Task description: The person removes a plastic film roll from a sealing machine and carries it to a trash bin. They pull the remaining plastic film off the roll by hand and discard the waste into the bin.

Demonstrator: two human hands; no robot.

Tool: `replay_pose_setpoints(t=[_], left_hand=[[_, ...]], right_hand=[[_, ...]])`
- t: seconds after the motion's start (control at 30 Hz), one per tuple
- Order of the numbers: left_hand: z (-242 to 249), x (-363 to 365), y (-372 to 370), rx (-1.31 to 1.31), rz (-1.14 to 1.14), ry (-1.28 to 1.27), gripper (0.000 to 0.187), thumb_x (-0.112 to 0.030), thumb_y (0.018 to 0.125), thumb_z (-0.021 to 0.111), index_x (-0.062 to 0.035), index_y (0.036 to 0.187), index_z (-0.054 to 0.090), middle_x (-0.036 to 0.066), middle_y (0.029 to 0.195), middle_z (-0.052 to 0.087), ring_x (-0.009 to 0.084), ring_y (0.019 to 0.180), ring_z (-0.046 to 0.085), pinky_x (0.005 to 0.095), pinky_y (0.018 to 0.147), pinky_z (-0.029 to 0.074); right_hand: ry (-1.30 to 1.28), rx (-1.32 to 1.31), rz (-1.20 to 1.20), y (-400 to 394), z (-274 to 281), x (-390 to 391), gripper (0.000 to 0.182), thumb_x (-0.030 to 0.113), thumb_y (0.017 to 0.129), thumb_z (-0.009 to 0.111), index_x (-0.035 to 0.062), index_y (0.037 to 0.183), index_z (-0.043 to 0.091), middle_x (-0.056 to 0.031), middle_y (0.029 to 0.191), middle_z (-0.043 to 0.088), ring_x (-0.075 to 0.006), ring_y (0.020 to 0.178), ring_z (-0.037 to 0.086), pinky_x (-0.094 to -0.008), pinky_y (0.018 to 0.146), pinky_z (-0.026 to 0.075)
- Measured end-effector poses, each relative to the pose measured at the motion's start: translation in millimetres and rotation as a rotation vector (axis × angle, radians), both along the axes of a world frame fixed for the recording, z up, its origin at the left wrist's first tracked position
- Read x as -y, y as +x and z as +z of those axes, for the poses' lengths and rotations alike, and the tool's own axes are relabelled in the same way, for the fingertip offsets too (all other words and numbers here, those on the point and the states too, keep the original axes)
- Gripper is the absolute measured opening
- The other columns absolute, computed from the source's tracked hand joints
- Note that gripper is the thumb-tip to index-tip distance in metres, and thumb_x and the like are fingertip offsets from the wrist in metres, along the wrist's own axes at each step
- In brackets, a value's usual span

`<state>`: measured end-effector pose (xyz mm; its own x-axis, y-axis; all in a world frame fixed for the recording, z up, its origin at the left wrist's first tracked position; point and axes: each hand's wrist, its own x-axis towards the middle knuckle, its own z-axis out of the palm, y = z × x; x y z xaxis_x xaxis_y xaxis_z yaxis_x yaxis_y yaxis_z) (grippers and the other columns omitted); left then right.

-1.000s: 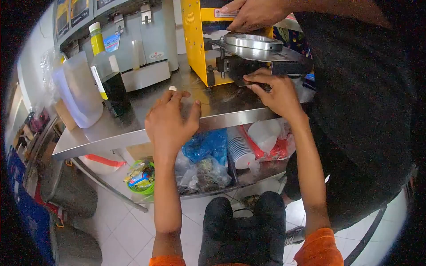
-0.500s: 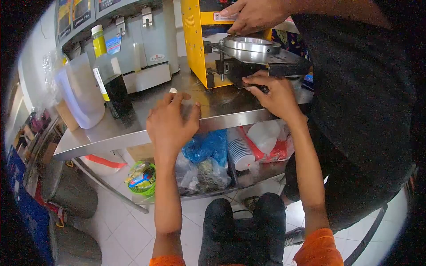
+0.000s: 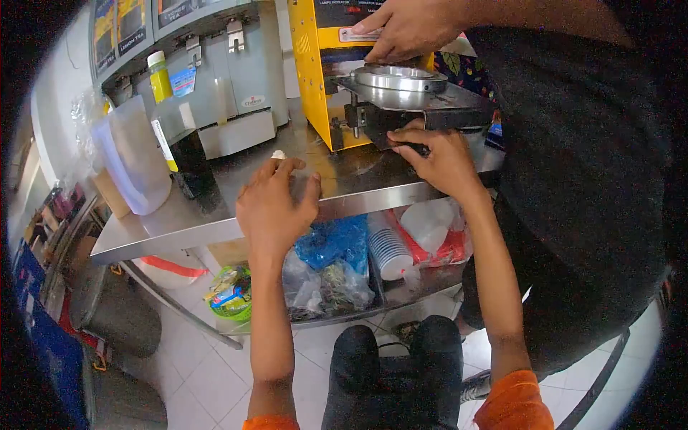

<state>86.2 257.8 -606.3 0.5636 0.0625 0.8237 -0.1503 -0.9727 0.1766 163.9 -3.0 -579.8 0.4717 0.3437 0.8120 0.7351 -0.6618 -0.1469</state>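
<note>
A yellow cup sealing machine (image 3: 307, 79) stands on the steel counter (image 3: 168, 228), its tray with a round metal ring (image 3: 398, 79) jutting out toward me. Below that tray, my right hand (image 3: 443, 159) pinches a small black piece (image 3: 423, 150), mostly hidden by the fingers. My left hand (image 3: 278, 204) hovers over the counter's front edge, fingers apart and holding nothing. A small white thing (image 3: 278, 154) shows just beyond its fingertips. Another person's hand (image 3: 416, 29) rests against the machine's front, above the ring.
At left are a drink dispenser (image 3: 215, 86), a yellow-capped bottle (image 3: 159, 75), a dark box (image 3: 188, 161) and a plastic jug (image 3: 132, 158). Stacked cups (image 3: 387, 247) and plastic bags (image 3: 333, 244) fill the shelf below. A person in black (image 3: 573, 179) stands close at right.
The view has tilted up slightly, so more of the machine's front panel shows. My right hand stays at the black piece under the tray; the other person's hand remains on the machine.
</note>
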Motion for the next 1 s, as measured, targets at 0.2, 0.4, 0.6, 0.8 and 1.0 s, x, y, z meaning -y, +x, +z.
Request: replay_pose_setpoints(t=[0.2, 0.4, 0.6, 0.8, 1.0], left_hand=[[3, 3, -4, -0.030, 0.026, 0.000, 0.035, -0.042, 0.083, 0.063, -0.0167, 0.107, 0.069, 0.012, 0.115, 0.065, 0.0328, 0.101, 0.064, 0.0433, 0.085, 0.051], [6, 3, -4, -0.086, 0.022, -0.021, 0.034, -0.041, 0.083, 0.062, -0.0166, 0.105, 0.069, 0.012, 0.114, 0.065, 0.0334, 0.099, 0.065, 0.0435, 0.084, 0.051], [0, 1, -1, 0.035, -0.033, -0.018, 0.031, -0.039, 0.083, 0.064, -0.0156, 0.102, 0.068, 0.011, 0.106, 0.066, 0.0340, 0.094, 0.065, 0.0448, 0.080, 0.051], [2, 2, -2, 0.001, 0.000, -0.022, 0.031, -0.039, 0.082, 0.064, -0.0150, 0.101, 0.069, 0.010, 0.102, 0.067, 0.0341, 0.093, 0.065, 0.0447, 0.080, 0.051], [-1, 0, 2, 0.068, -0.026, -0.004, 0.032, -0.040, 0.082, 0.064, -0.0151, 0.101, 0.069, 0.010, 0.100, 0.067, 0.0329, 0.091, 0.065, 0.0441, 0.077, 0.051]], right_hand=[[0.009, -0.099, -0.040, -5, 2, 0, 0.023, 0.029, 0.085, 0.068, 0.0178, 0.104, 0.074, -0.0125, 0.096, 0.071, -0.0320, 0.084, 0.069, -0.0404, 0.079, 0.055], [0.002, 0.015, 0.009, 9, -4, 3, 0.022, 0.030, 0.086, 0.068, 0.0180, 0.103, 0.075, -0.0122, 0.096, 0.072, -0.0311, 0.083, 0.069, -0.0403, 0.079, 0.055], [-0.015, 0.026, 0.016, 10, -4, 3, 0.023, 0.031, 0.086, 0.068, 0.0186, 0.104, 0.074, -0.0121, 0.097, 0.071, -0.0310, 0.084, 0.069, -0.0399, 0.080, 0.055], [0.005, 0.006, -0.013, 3, -1, 1, 0.022, 0.031, 0.086, 0.068, 0.0187, 0.103, 0.074, -0.0115, 0.096, 0.071, -0.0325, 0.082, 0.069, -0.0412, 0.080, 0.054], [-0.082, 0.071, -0.018, 8, -1, 4, 0.022, 0.019, 0.086, 0.067, 0.0123, 0.106, 0.073, -0.0080, 0.101, 0.070, -0.0267, 0.085, 0.068, -0.0345, 0.068, 0.054]])
